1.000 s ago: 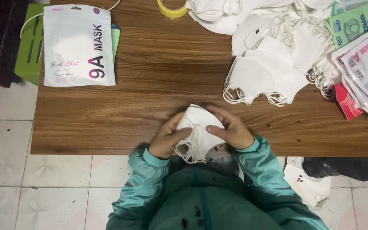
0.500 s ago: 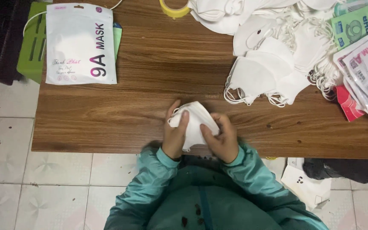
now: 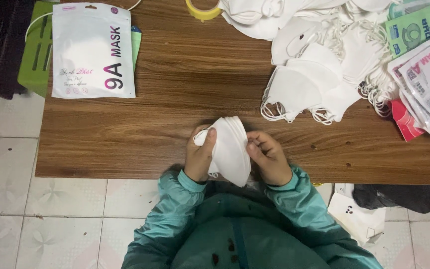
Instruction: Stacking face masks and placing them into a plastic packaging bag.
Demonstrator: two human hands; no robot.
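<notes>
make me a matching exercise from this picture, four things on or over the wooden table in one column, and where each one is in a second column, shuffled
Things:
1. stack of white masks
2. white pouch
3. yellow tape roll
4. loose pile of white masks

Places:
A. at the table's far edge, near the middle
B. held between the left hand and right hand, at the near edge
C. far left part of the table, lying flat over a green thing
D. spread across the right part, beside printed packets

Pairs: 1-B, 2-C, 3-A, 4-D
</notes>
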